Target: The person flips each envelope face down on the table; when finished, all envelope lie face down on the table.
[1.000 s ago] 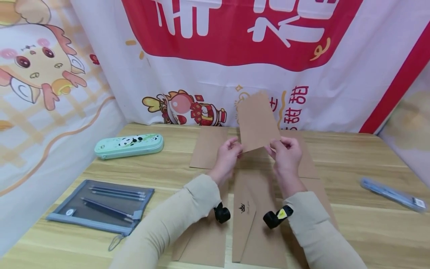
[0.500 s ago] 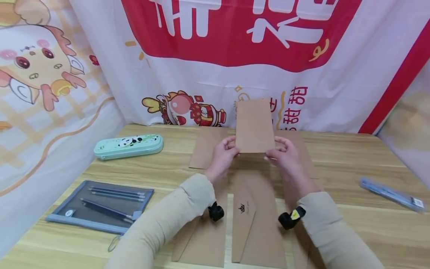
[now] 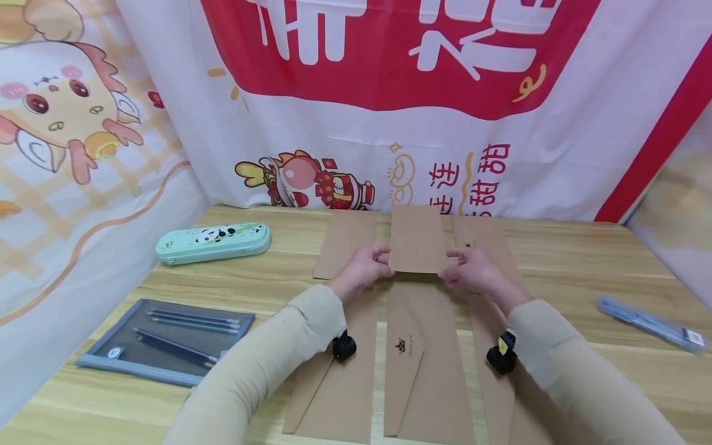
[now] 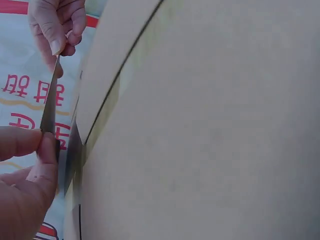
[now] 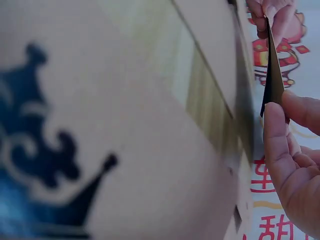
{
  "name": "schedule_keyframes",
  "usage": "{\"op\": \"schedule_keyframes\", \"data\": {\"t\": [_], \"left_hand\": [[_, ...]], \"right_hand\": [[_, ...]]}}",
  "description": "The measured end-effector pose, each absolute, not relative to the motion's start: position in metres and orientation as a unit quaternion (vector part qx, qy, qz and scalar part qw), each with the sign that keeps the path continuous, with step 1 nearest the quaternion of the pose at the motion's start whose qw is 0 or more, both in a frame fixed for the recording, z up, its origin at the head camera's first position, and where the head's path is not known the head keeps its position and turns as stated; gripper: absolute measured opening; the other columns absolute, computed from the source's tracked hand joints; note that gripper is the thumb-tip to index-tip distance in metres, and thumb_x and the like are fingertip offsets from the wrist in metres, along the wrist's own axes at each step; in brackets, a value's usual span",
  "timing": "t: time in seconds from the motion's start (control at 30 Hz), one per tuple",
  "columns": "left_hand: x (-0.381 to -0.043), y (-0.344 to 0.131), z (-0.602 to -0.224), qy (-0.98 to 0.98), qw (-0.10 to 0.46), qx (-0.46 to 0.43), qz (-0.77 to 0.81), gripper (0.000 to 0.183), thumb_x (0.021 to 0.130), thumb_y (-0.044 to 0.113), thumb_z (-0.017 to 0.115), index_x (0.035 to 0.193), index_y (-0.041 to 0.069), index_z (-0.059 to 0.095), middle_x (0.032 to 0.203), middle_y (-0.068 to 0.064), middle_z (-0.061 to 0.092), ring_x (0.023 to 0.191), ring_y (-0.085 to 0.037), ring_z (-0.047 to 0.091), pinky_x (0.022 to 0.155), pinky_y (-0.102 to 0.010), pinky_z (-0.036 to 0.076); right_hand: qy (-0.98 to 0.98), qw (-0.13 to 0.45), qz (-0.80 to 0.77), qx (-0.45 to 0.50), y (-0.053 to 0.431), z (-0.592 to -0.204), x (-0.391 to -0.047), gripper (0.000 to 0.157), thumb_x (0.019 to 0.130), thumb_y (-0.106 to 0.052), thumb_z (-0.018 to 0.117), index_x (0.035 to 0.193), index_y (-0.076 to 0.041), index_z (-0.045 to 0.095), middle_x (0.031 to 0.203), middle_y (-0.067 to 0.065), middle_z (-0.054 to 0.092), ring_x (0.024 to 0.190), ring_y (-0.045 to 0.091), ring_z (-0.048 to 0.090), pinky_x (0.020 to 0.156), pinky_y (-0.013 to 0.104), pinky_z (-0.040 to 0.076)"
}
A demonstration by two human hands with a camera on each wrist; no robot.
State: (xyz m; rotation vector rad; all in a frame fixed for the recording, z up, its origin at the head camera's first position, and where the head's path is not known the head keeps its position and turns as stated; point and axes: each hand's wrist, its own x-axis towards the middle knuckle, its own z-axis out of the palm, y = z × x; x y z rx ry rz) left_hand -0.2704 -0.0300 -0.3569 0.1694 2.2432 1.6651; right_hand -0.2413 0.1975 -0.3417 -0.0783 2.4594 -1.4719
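Nearest the person, three brown paper envelopes lie side by side, matt and flat, on the wood-grain counter (image 3: 578,259): a left one (image 3: 347,395), a middle one (image 3: 436,389) with a pointed flap and a small black crown, and a right one (image 3: 495,408). Narrow strips of wood part them. Off to the left sits a see-through grey pouch (image 3: 128,334), edged in blue, with slim pencils inside; well to the right, a long blue packet (image 3: 645,320), wood grain stretching between it and the envelopes.

Beyond, the left hand (image 3: 363,267) and right hand (image 3: 471,270) each have thumb and fingers clamped on a near corner of the held envelope (image 3: 418,241), stiff, plain and thin-edged. It hangs between two more envelopes, far left (image 3: 346,241) and far right (image 3: 489,244), with a slim gap either side. A rounded mint pencil case (image 3: 214,243) rests farther left. Behind everything hangs soft, creased printed cloth (image 3: 334,123).
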Motion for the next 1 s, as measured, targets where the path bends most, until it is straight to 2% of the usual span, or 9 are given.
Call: {"op": "schedule_keyframes", "data": {"t": [0.1, 0.2, 0.3, 0.4, 0.5, 0.6, 0.73, 0.87, 1.0], "left_hand": [[-0.271, -0.029, -0.359, 0.798, 0.176, 0.063, 0.573, 0.065, 0.077, -0.010, 0.060, 0.138, 0.000, 0.040, 0.086, -0.004, 0.053, 0.069, -0.012, 0.047, 0.058, -0.022, 0.041], [-0.272, -0.028, -0.360, 0.810, 0.176, 0.069, 0.555, 0.065, 0.075, -0.013, 0.059, 0.137, -0.003, 0.039, 0.080, -0.002, 0.049, 0.063, -0.010, 0.044, 0.051, -0.019, 0.038], [-0.273, -0.027, -0.361, 0.821, 0.174, 0.072, 0.539, 0.065, 0.074, -0.013, 0.058, 0.136, -0.004, 0.040, 0.079, -0.002, 0.050, 0.061, -0.010, 0.044, 0.048, -0.018, 0.037], [-0.273, -0.028, -0.359, 0.835, 0.172, 0.079, 0.517, 0.063, 0.075, -0.010, 0.059, 0.135, -0.004, 0.041, 0.087, -0.007, 0.057, 0.062, -0.011, 0.047, 0.049, -0.018, 0.040], [-0.271, -0.029, -0.354, 0.860, 0.176, 0.085, 0.472, 0.060, 0.078, -0.003, 0.061, 0.135, -0.003, 0.042, 0.105, -0.014, 0.061, 0.064, -0.013, 0.052, 0.052, -0.019, 0.045], [-0.268, -0.031, -0.347, 0.877, 0.186, 0.081, 0.436, 0.054, 0.082, 0.004, 0.061, 0.133, -0.002, 0.044, 0.119, -0.017, 0.058, 0.072, -0.015, 0.058, 0.058, -0.022, 0.050], [-0.266, -0.034, -0.336, 0.883, 0.179, 0.082, 0.425, 0.049, 0.085, 0.009, 0.060, 0.132, 0.000, 0.047, 0.115, -0.015, 0.059, 0.086, -0.019, 0.060, 0.075, -0.028, 0.052], [-0.264, -0.031, -0.325, 0.886, 0.146, 0.098, 0.430, 0.047, 0.086, 0.013, 0.060, 0.131, 0.004, 0.049, 0.112, -0.012, 0.059, 0.098, -0.022, 0.057, 0.087, -0.033, 0.049], [-0.262, -0.017, -0.319, 0.872, 0.109, 0.115, 0.462, 0.046, 0.085, 0.011, 0.061, 0.129, 0.005, 0.051, 0.112, -0.011, 0.060, 0.100, -0.021, 0.057, 0.085, -0.030, 0.050]], "right_hand": [[0.847, 0.151, -0.509, -0.026, 0.196, -0.345, -0.244, 0.069, 0.085, -0.002, 0.062, 0.138, 0.016, 0.022, 0.097, 0.023, 0.062, 0.074, 0.016, 0.064, 0.072, 0.030, 0.056], [0.847, 0.163, -0.505, -0.021, 0.194, -0.348, -0.246, 0.070, 0.084, 0.000, 0.062, 0.138, 0.017, 0.021, 0.097, 0.023, 0.061, 0.069, 0.013, 0.063, 0.070, 0.028, 0.056], [0.851, 0.171, -0.496, -0.015, 0.193, -0.351, -0.247, 0.068, 0.084, 0.000, 0.062, 0.137, 0.017, 0.022, 0.101, 0.025, 0.060, 0.065, 0.011, 0.062, 0.068, 0.027, 0.056], [0.855, 0.174, -0.488, 0.000, 0.192, -0.352, -0.248, 0.066, 0.084, -0.001, 0.062, 0.137, 0.016, 0.026, 0.101, 0.024, 0.059, 0.065, 0.011, 0.061, 0.067, 0.027, 0.056], [0.863, 0.178, -0.472, 0.013, 0.192, -0.353, -0.247, 0.063, 0.085, -0.004, 0.063, 0.135, 0.015, 0.031, 0.093, 0.019, 0.061, 0.064, 0.010, 0.060, 0.065, 0.026, 0.056], [0.871, 0.178, -0.457, 0.013, 0.194, -0.351, -0.246, 0.061, 0.085, -0.006, 0.063, 0.134, 0.014, 0.033, 0.084, 0.012, 0.059, 0.062, 0.010, 0.057, 0.061, 0.024, 0.054], [0.873, 0.172, -0.457, 0.005, 0.202, -0.339, -0.242, 0.062, 0.088, -0.011, 0.059, 0.137, 0.010, 0.029, 0.078, 0.006, 0.055, 0.062, 0.012, 0.053, 0.060, 0.026, 0.050], [0.870, 0.139, -0.472, -0.010, 0.210, -0.320, -0.238, 0.063, 0.089, -0.014, 0.058, 0.139, 0.009, 0.028, 0.093, 0.016, 0.058, 0.074, 0.016, 0.058, 0.071, 0.031, 0.054], [0.865, 0.119, -0.486, -0.020, 0.221, -0.304, -0.232, 0.063, 0.091, -0.018, 0.056, 0.140, 0.009, 0.026, 0.117, 0.026, 0.051, 0.089, 0.020, 0.060, 0.083, 0.035, 0.053]]}}
